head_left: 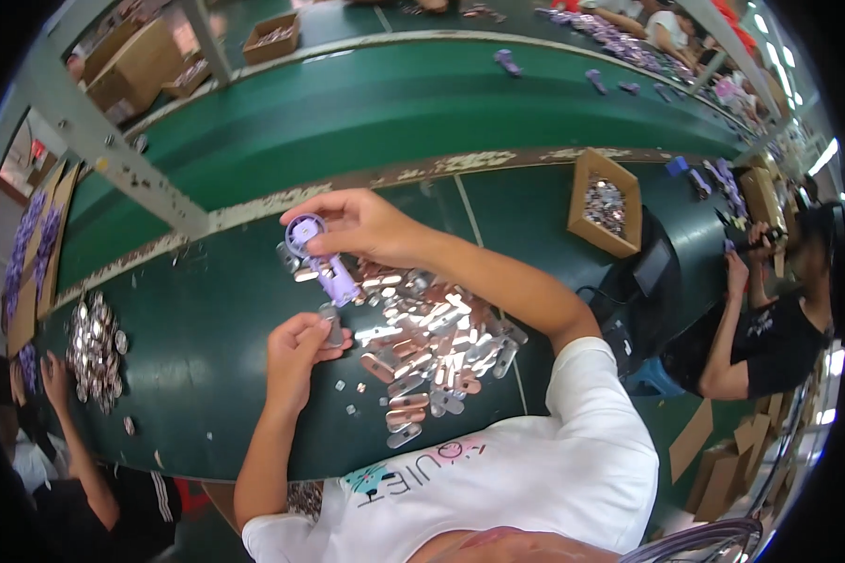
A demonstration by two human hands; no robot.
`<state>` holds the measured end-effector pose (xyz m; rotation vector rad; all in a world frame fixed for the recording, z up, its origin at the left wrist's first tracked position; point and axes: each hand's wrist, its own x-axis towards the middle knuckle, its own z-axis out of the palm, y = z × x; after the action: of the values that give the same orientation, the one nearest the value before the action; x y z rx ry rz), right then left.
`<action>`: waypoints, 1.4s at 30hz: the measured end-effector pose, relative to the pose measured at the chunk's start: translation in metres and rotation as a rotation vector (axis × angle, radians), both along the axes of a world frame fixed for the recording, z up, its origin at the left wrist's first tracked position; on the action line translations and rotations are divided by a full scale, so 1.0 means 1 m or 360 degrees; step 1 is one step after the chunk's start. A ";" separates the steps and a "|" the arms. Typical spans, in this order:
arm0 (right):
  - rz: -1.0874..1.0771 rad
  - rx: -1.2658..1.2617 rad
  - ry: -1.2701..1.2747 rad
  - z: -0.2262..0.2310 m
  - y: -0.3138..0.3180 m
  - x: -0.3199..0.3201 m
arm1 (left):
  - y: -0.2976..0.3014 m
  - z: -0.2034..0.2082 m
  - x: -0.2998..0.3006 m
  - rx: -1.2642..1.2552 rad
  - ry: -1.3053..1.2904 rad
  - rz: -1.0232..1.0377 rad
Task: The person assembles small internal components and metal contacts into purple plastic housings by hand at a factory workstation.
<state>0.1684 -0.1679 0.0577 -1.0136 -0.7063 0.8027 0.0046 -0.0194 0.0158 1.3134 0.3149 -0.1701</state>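
My right hand [361, 225] is closed on a purple plastic part [336, 280], gripping it by its round, ring-shaped end; its flat, narrower body slants down toward my other hand. Just below, my left hand [296, 352] pinches a small grey metallic cover [330, 324] between thumb and fingers. The cover lies close to the lower end of the purple part; I cannot tell whether they touch. Beside my hands, a loose heap of shiny oblong covers [441, 342], silver and copper-coloured, spreads over the green table [244, 375].
A cardboard box of small parts [580, 211] stands at the right. To the left lies a pile of shiny round pieces [94, 352], near another person's hand [54, 380]. Beyond a metal frame [127, 174] runs a green belt [376, 103] carrying purple parts. A co-worker [770, 328] sits at right.
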 end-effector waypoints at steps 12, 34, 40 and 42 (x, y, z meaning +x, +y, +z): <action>-0.0232 -0.0100 -0.0275 -0.025 0.011 -0.020 | 0.015 0.004 -0.006 -0.0339 0.0038 0.0046; -0.0315 -0.0241 -0.0488 -0.045 0.016 -0.048 | 0.014 -0.007 -0.008 -0.0394 -0.0040 0.0054; -0.0208 -0.0194 -0.0206 -0.036 0.016 -0.045 | 0.011 -0.010 -0.010 -0.0161 -0.0177 0.0049; -0.0024 -0.0275 0.0197 -0.030 0.015 -0.042 | 0.007 -0.012 -0.011 0.0010 -0.0421 0.0086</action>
<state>0.1266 -0.1528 0.0273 -1.1126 -0.5291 0.9169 -0.0067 -0.0127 0.0042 1.3145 0.1256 0.0505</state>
